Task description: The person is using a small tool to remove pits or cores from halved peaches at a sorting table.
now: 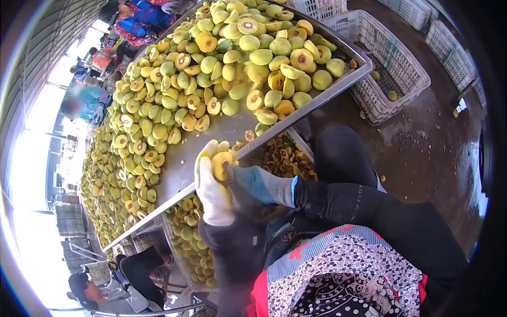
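Observation:
My left hand [211, 185], in a white glove stained yellow, is closed around a halved yellow peach [223, 165] with its cut face turned up. Another pale green-yellow piece shows by the fingertips. My right hand [253, 183], in a blue and grey glove, presses against that cut face with its fingers curled in; whatever they grip is hidden and slightly blurred. Both hands are over the near rim of a metal table [200, 143] heaped with peach halves [174, 100], some showing brown stones or hollows.
Below the rim sit a crate of peach halves [191, 245] and a heap of brownish bits [282, 158]. A white plastic crate [393, 63] stands right on the wet floor [422, 142]. Other people work along the far side [140, 24] and at lower left [97, 296].

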{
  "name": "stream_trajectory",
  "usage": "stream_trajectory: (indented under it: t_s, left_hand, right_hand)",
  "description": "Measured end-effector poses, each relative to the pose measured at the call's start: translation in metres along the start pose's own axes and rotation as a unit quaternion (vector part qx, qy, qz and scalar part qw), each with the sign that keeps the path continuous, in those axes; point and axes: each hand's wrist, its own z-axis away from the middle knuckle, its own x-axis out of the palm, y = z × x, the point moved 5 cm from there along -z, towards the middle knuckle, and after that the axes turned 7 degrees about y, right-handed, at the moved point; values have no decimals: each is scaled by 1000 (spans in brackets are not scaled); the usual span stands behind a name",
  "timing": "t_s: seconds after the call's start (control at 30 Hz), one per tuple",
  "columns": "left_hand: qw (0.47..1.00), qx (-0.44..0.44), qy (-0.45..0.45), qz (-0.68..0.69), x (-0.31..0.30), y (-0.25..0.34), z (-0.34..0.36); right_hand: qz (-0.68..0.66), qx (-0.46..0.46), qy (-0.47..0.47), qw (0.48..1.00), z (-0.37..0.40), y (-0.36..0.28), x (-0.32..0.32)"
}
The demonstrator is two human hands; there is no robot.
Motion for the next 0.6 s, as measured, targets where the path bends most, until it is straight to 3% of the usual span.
stream_trajectory:
  t_s: [0.07, 0.13, 0.17, 0.23, 0.33, 0.4, 0.47, 0.5, 0.6]
  left_hand:
    - [999, -24, -20, -8, -2, 1, -4]
    - [998, -11, -28, -61, -3, -4, -12]
    - [995, -48, 38, -75, 0, -6, -12]
    - [994, -54, 58, -80, 4, -9, -8]
    - [994, -62, 59, -71, 9, -9, -4]
    - [995, -52, 46, -68, 7, -6, -5]
    - [1000, -5, 9, -16, 2, -3, -5]
    - [1000, 18, -12, 10, 1, -3, -5]
    - [999, -42, -18, 9, -10, -10, -9]
  right_hand:
    - [-11, 88, 11, 996, 3, 5, -1]
    - [-51, 88, 18, 995, 8, -1, 7]
    - [-71, 88, 21, 993, 9, -2, 11]
    - [-159, 80, 18, 984, 10, 3, 19]
    - [-59, -47, 22, 997, 8, 0, 13]
    - [-41, 17, -2, 999, 7, 0, 14]
    - [-145, 268, -53, 951, 17, 9, 19]
    - [-149, 282, -82, 944, 24, -10, 18]
    - [-138, 334, -146, 921, 43, -51, 9]
